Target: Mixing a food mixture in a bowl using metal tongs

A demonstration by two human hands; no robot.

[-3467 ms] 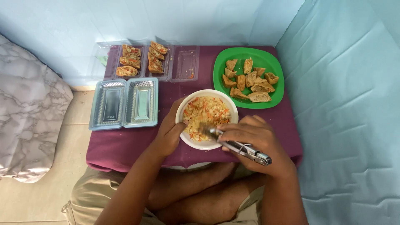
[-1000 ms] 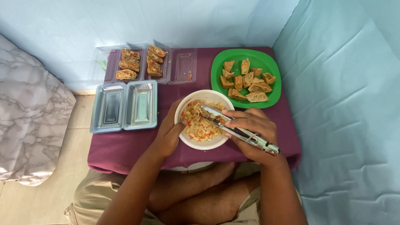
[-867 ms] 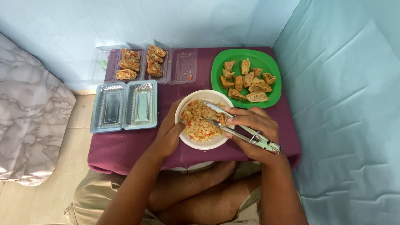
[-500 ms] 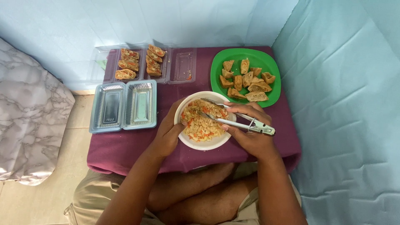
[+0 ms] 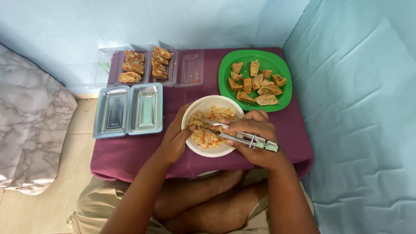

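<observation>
A white bowl (image 5: 203, 105) of orange-flecked shredded filling stands at the near edge of the small purple-covered table (image 5: 130, 147). My left hand (image 5: 175, 138) cups the bowl's left rim. My right hand (image 5: 255, 141) grips metal tongs (image 5: 242, 138), their tips lying in the filling and the handle pointing right. Behind the bowl on the right, a green plate (image 5: 229, 63) carries several fried folded pieces.
An open clear plastic box (image 5: 190, 69) with several rolls sits at the table's back left. An empty open clear box (image 5: 128, 110) lies in front of it. Light blue sheets close off the back and right. A marbled cushion (image 5: 30, 138) lies left.
My right hand has swung the tongs from a diagonal to nearly level, drawing the tips leftward through the filling. The left hand has stayed on the bowl's rim.
</observation>
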